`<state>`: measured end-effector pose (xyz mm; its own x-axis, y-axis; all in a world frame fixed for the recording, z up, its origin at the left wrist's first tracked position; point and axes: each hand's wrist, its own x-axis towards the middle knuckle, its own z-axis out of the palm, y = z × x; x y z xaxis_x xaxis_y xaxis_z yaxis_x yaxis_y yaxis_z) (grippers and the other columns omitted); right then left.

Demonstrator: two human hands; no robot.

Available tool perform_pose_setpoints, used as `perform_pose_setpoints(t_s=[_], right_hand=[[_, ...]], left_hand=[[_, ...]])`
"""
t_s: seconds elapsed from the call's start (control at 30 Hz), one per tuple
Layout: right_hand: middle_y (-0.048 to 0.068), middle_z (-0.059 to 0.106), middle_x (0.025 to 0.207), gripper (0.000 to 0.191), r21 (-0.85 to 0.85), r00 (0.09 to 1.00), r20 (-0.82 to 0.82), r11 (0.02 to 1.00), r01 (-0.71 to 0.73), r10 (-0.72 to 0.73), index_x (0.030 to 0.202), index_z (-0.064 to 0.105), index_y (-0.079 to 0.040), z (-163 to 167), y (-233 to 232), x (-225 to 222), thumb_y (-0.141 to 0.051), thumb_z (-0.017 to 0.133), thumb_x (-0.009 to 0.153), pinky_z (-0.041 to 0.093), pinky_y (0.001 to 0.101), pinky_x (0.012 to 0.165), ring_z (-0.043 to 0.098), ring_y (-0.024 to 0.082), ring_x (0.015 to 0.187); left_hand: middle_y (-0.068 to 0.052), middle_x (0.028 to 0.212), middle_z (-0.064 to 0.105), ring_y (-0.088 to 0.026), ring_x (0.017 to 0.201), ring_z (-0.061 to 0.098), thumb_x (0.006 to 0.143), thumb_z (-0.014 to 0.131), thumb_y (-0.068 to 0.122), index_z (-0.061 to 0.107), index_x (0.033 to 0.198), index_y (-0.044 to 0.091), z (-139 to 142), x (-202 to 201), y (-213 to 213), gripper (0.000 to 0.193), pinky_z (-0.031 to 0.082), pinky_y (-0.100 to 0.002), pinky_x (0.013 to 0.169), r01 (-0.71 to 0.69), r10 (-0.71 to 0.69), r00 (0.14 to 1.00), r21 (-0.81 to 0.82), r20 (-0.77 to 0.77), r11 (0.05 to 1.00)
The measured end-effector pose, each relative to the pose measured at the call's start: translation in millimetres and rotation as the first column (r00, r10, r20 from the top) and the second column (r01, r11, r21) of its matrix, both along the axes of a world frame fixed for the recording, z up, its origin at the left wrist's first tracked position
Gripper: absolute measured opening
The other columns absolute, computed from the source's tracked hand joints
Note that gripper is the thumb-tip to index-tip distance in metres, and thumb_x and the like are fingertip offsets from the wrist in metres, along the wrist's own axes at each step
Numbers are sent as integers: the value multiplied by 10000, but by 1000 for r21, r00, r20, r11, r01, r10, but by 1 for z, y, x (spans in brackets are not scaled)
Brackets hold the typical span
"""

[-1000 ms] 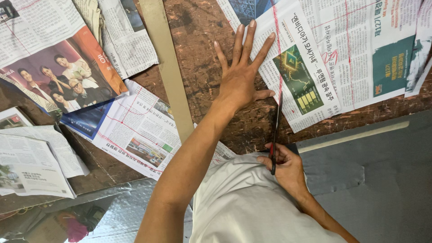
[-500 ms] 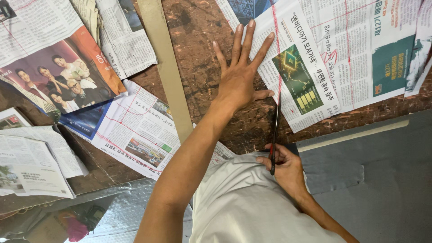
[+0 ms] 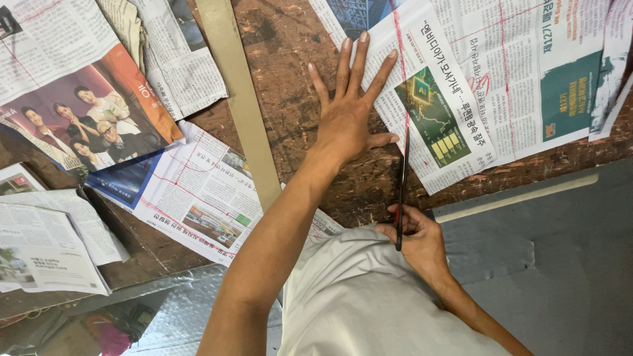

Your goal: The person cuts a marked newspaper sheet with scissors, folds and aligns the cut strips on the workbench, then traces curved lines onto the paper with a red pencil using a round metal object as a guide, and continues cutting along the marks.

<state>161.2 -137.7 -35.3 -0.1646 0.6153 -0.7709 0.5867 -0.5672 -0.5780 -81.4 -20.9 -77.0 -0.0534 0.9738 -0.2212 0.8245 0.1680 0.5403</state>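
My left hand [image 3: 348, 109] lies flat with fingers spread on the brown board, its fingertips pressing the left edge of a large newspaper sheet [image 3: 501, 86]. That sheet has red lines drawn on it. My right hand [image 3: 417, 238] grips the handles of long dark scissors [image 3: 401, 181] near my body. The blades point away from me and sit in the sheet's near edge, along one red line, just right of my left thumb.
A worn brown wooden board [image 3: 290, 72] carries a pale wooden strip [image 3: 242, 105] and more newspaper sheets [image 3: 191, 198] at left, one with a group photo [image 3: 86, 122]. A grey surface [image 3: 567, 264] lies at right. My grey shirt [image 3: 369, 303] fills the bottom.
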Motion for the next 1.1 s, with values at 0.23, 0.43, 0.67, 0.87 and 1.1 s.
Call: perform_pose_setpoints(t_s=[0.23, 0.43, 0.67, 0.87, 1.1], right_hand=[[-10, 637, 707, 490, -15, 1000, 8, 1000, 21, -21, 1147, 728, -32, 6, 2, -3, -211, 902, 726, 473, 240, 566, 554, 83, 633], [-37, 662, 727, 489, 45, 1000, -28, 999, 15, -14, 1123, 722, -32, 8, 14, -8, -199, 914, 706, 497, 216, 574, 569, 53, 647], [-42, 609, 694, 455, -3, 997, -50, 998, 64, -65, 1105, 730, -30, 10, 22, -10, -185, 905, 715, 434, 229, 525, 505, 59, 603], [-36, 588, 710, 445, 39, 999, -41, 999, 33, -31, 1109, 733, -32, 13, 35, -13, -158, 912, 722, 429, 221, 541, 494, 55, 617], [-28, 681, 743, 449, -54, 995, -55, 996, 75, -78, 1115, 710, -39, 23, 50, -23, -148, 887, 717, 445, 224, 520, 545, 54, 597]], left_hand=[[-62, 1678, -115, -296, 1568, -106, 441, 951, 656, 72, 1577, 415, 5, -3, 3, 1456, -134, -774, 1218, -4, 4, 1000, 41, 15, 999], [-76, 1692, -130, -304, 1581, -121, 485, 941, 675, 75, 1597, 413, 13, -5, 6, 1434, -126, -769, 1227, 26, -29, 999, -98, -27, 995], [-70, 1694, -129, -293, 1580, -124, 477, 941, 663, 74, 1596, 413, 19, -5, 11, 1438, -130, -765, 1225, 18, -20, 1000, -92, -20, 996], [-74, 1698, -136, -290, 1582, -137, 499, 936, 657, 73, 1603, 409, 24, -6, 16, 1423, -142, -753, 1229, 29, -32, 999, -152, -20, 988], [-78, 1696, -146, -291, 1576, -150, 506, 931, 660, 59, 1602, 405, 32, -9, 18, 1424, -151, -751, 1218, 36, -40, 999, -171, -18, 985]])
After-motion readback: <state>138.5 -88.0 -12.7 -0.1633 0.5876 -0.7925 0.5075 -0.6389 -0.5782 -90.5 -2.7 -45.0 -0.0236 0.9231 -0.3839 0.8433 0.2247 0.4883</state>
